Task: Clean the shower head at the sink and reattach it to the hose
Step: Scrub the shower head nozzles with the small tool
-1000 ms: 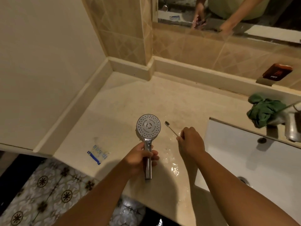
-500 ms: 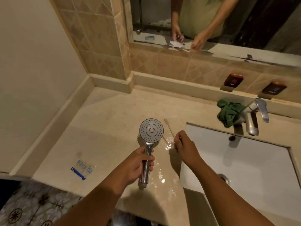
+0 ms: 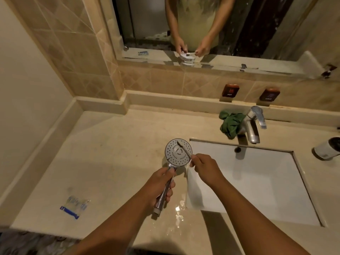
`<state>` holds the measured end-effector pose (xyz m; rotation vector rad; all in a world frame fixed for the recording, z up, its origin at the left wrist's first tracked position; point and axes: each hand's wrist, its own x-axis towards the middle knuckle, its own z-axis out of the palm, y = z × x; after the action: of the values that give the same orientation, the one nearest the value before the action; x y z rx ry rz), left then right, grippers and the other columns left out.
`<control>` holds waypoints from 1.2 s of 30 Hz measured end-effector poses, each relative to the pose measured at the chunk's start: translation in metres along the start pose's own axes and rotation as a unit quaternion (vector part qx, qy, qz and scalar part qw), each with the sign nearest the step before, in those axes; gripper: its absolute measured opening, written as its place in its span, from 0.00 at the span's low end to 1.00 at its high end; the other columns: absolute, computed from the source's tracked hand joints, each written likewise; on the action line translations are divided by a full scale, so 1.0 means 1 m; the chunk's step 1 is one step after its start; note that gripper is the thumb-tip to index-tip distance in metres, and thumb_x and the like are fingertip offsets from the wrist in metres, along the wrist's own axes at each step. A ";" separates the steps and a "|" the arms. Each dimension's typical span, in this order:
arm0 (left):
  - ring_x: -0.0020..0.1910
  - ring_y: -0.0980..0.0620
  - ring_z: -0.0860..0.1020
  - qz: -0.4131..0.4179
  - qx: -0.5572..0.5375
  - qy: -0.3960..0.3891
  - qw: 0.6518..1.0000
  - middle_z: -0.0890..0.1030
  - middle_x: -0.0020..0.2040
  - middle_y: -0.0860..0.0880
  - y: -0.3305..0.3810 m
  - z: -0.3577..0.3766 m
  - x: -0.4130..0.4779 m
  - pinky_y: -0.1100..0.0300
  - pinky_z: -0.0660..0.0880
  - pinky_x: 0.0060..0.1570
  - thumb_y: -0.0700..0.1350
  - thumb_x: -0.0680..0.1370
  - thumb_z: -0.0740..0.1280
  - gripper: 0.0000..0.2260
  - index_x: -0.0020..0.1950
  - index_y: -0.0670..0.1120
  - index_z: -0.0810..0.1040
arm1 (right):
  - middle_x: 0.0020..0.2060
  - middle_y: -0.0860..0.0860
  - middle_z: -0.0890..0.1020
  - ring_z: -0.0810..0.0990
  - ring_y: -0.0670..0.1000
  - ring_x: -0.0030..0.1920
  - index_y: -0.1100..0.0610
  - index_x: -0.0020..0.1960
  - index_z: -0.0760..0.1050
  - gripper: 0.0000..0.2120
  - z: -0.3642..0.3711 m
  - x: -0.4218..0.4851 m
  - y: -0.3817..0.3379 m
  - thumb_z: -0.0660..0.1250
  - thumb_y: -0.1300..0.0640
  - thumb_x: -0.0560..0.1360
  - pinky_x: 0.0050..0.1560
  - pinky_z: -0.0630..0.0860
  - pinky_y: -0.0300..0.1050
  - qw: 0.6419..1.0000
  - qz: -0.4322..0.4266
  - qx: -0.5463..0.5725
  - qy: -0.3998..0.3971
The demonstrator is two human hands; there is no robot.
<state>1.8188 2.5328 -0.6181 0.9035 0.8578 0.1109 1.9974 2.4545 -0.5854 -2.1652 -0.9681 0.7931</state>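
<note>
A chrome shower head point(image 3: 176, 153) with a round grey spray face points up at me, held over the wet counter just left of the sink. My left hand point(image 3: 161, 183) is wrapped around its handle. My right hand point(image 3: 204, 165) pinches a small toothbrush point(image 3: 183, 146), whose bristle end lies on the upper part of the spray face. The white sink basin point(image 3: 257, 183) is to the right of both hands. No hose is in view.
A chrome faucet point(image 3: 253, 126) stands behind the basin with a crumpled green cloth point(image 3: 230, 124) beside it. A clear plastic wrapper point(image 3: 74, 207) lies on the beige counter point(image 3: 110, 153) at the left. A white cylindrical object point(image 3: 326, 149) lies at the right edge. Water puddles shine near the front edge.
The toothbrush has moved left from beside the shower head onto its spray face. My view has shifted right and up, bringing the faucet and sink fully into sight.
</note>
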 end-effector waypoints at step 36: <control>0.20 0.50 0.68 0.006 0.126 0.096 0.987 0.74 0.30 0.43 -0.009 -0.012 -0.011 0.60 0.69 0.24 0.52 0.83 0.59 0.12 0.51 0.44 0.74 | 0.48 0.54 0.84 0.79 0.51 0.43 0.54 0.48 0.78 0.18 0.057 -0.012 0.000 0.52 0.49 0.84 0.42 0.74 0.44 0.982 -0.061 -0.152 -0.093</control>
<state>1.8012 2.5300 -0.6216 1.1490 1.0617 0.1032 1.9492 2.4615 -0.6179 -2.2875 -1.3808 0.8438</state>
